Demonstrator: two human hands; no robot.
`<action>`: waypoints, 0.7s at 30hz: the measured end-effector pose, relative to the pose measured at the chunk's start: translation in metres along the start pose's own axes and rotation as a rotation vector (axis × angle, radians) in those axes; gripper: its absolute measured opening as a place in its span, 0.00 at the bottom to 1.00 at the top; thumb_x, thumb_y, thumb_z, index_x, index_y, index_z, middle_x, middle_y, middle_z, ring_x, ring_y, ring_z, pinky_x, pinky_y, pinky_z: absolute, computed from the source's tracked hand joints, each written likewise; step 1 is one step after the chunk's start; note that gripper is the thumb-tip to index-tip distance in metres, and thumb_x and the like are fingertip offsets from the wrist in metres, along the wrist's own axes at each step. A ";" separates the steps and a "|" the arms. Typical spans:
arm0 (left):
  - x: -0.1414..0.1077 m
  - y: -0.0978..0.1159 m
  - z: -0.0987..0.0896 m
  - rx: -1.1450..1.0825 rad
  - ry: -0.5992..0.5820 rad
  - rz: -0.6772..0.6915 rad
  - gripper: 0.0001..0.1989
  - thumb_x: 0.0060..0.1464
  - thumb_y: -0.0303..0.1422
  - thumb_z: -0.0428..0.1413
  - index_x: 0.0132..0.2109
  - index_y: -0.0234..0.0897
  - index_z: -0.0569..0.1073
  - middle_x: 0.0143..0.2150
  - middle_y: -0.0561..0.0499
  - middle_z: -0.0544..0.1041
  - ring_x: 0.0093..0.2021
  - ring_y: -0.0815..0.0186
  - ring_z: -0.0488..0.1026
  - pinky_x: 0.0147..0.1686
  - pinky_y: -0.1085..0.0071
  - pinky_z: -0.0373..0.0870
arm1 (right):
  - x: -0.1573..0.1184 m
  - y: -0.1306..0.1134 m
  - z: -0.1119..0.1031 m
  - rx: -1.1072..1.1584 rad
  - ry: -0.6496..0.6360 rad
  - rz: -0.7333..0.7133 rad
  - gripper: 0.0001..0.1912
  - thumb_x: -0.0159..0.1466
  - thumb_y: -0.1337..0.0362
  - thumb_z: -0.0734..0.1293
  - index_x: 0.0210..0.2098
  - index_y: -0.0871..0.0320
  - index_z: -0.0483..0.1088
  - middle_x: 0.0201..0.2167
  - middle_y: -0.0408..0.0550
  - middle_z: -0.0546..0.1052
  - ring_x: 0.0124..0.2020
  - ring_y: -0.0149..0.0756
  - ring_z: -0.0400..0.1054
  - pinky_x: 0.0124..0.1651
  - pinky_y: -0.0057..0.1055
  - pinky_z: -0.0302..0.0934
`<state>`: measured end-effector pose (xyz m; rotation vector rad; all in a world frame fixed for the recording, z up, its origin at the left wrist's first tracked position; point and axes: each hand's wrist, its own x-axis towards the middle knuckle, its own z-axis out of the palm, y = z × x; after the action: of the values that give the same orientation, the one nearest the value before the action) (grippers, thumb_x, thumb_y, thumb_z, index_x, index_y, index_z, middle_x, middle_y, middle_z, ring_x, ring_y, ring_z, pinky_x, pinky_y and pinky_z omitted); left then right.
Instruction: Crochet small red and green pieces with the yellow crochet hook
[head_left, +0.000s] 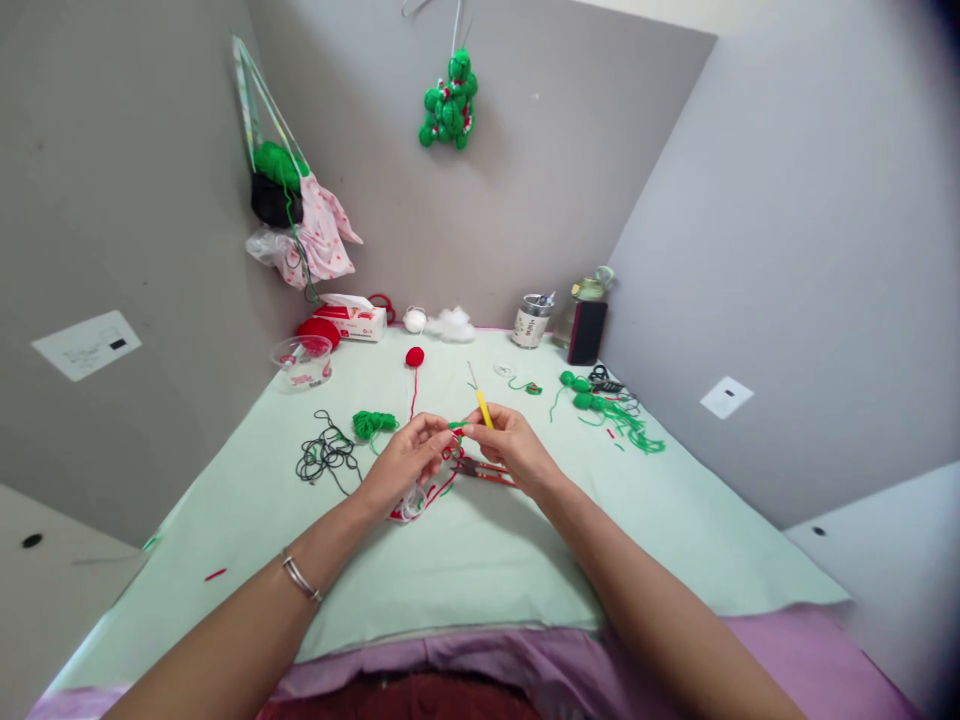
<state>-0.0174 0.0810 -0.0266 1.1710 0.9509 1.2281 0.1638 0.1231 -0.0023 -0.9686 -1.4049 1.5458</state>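
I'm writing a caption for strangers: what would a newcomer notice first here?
Probably the bright green yarn figure hanging high against the back wall. Next, at the centre, the left hand and right hand meet at a small green yarn piece, the right also holding a yellow-handled hook. Beyond them, a small red yarn ball stands out on the pale cloth.

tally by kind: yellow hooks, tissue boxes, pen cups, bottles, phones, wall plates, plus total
yellow hook, in right hand: 1
tissue box: 1
pen cup: 1
bottle: 1
phone: 1
wall plates: 2
total: 7
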 end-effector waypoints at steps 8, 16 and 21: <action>0.001 -0.004 0.001 0.036 0.048 0.030 0.19 0.53 0.47 0.70 0.34 0.38 0.73 0.24 0.59 0.68 0.21 0.73 0.60 0.21 0.76 0.54 | -0.003 0.005 0.009 -0.008 -0.028 -0.026 0.20 0.48 0.57 0.81 0.36 0.57 0.74 0.26 0.34 0.72 0.22 0.24 0.55 0.25 0.25 0.47; -0.001 -0.003 0.009 -0.001 0.030 0.040 0.21 0.56 0.52 0.66 0.35 0.39 0.73 0.20 0.61 0.64 0.19 0.72 0.58 0.20 0.76 0.52 | -0.006 0.001 0.007 -0.010 0.002 -0.089 0.24 0.46 0.55 0.84 0.37 0.56 0.75 0.29 0.38 0.74 0.26 0.27 0.61 0.29 0.27 0.54; -0.002 -0.001 0.006 -0.022 0.031 0.080 0.24 0.51 0.53 0.69 0.32 0.38 0.72 0.22 0.60 0.64 0.20 0.73 0.57 0.22 0.75 0.53 | -0.005 0.002 0.008 -0.013 -0.056 -0.036 0.23 0.52 0.49 0.81 0.38 0.56 0.74 0.24 0.33 0.68 0.17 0.21 0.43 0.22 0.26 0.39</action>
<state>-0.0119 0.0785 -0.0264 1.1856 0.9190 1.3207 0.1584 0.1155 -0.0037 -0.9092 -1.4652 1.5493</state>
